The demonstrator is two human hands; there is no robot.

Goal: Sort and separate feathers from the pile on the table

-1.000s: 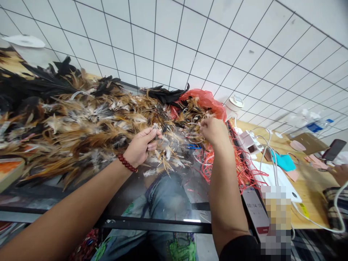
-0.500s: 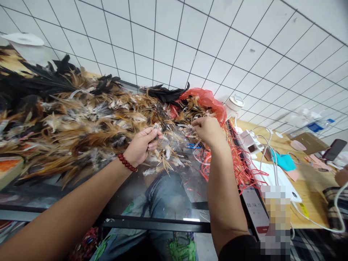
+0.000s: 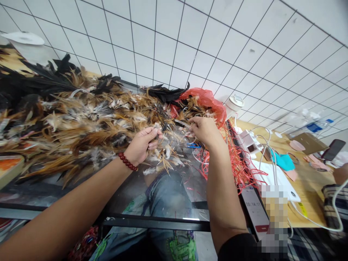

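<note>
My left hand (image 3: 145, 143), with a red bead bracelet (image 3: 127, 162) at the wrist, is closed in a pinch. A small pale tuft of feathers (image 3: 156, 126) shows at its thumb tip. To the right, my right hand (image 3: 205, 131) is also closed, fingertips together on a thin pale feather (image 3: 182, 123) that points left. A thick pile of brown and white feathers (image 3: 81, 134) spreads left of and behind my hands. Loose feathers (image 3: 165, 156) lie on the glass tabletop between them. Blue-handled snips (image 3: 193, 145) lie just below my right hand.
Tangled red cords (image 3: 239, 168) lie right of my right forearm. Behind are a red plastic bag (image 3: 205, 99), black feathers (image 3: 163, 93) and a white lidded container (image 3: 235, 103). A phone with a timer (image 3: 254, 208) and cables (image 3: 274, 166) are at the right, near another person's sleeve (image 3: 333, 203).
My right hand has shifted slightly left, toward the feathers. My left hand stays in place, still pinching.
</note>
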